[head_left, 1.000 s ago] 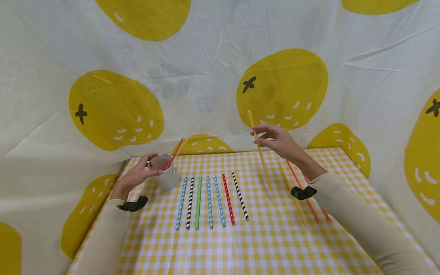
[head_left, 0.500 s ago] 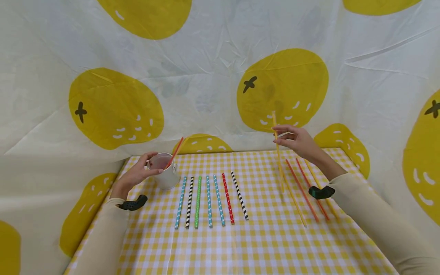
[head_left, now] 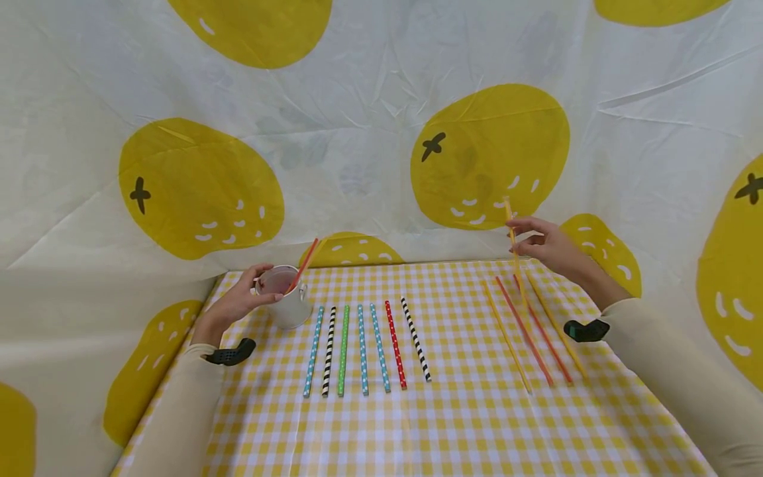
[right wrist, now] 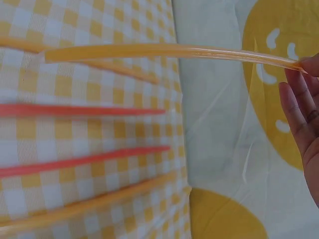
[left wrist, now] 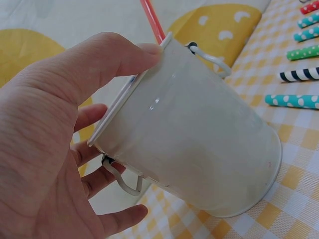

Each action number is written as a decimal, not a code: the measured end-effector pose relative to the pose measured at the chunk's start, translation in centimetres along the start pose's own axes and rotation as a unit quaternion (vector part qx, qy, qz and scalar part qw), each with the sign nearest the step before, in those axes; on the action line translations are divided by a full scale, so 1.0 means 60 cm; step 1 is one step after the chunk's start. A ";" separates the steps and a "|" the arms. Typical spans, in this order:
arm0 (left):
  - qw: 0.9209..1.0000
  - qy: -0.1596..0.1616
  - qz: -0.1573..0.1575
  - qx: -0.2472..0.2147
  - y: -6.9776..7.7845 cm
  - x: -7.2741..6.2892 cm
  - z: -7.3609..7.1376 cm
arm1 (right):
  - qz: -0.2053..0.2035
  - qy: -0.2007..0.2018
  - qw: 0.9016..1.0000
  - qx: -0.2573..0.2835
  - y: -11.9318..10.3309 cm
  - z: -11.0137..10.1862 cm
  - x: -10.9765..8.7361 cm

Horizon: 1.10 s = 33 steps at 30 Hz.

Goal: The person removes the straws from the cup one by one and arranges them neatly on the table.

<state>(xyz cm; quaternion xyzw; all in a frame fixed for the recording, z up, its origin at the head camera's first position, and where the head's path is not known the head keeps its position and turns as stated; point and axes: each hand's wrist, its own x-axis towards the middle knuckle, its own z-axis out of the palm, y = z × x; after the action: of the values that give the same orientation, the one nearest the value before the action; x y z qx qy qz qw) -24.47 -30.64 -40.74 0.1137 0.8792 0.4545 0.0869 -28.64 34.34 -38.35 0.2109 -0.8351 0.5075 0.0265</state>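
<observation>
My left hand (head_left: 238, 301) holds the rim of a small white metal bucket (head_left: 292, 313), thumb over the near side in the left wrist view. The bucket stands at the table's back left. A red straw (head_left: 306, 261) and a yellow straw (head_left: 320, 249) lean out of it. Between thumb and fingers, my right hand (head_left: 547, 250) pinches the upper part of a yellow plastic straw (right wrist: 149, 51). It hangs nearly upright over two yellow and two red plastic straws (head_left: 524, 331) lying on the right of the table; its lower end is in the air.
Several patterned paper straws lie in a row mid-table, among them a green dotted straw (head_left: 344, 351), a red dotted straw (head_left: 396, 344) and a black-and-white striped straw (head_left: 416, 339). A yellow checked cloth (head_left: 357, 437) covers the table. A printed curtain (head_left: 357, 165) hangs behind.
My right hand has moved rightward with the yellow straw, from left of the plastic straws to above them. My left hand stays on the bucket.
</observation>
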 end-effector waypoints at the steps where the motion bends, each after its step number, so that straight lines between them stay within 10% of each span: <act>1: 1.000 0.001 -0.001 0.002 -0.004 0.002 -0.001 | 0.000 -0.002 1.000 -0.009 0.004 -0.005 -0.002; 33: 1.000 0.000 -0.003 0.002 -0.022 0.007 -0.005 | 0.087 -0.087 0.984 -0.128 0.092 -0.087 -0.073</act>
<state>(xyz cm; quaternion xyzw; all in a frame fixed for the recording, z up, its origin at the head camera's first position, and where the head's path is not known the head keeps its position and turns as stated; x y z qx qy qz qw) -25.12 -31.49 -41.65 0.1109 0.8804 0.4526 0.0881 -27.65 42.42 -41.60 0.1755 -0.9076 0.3760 -0.0637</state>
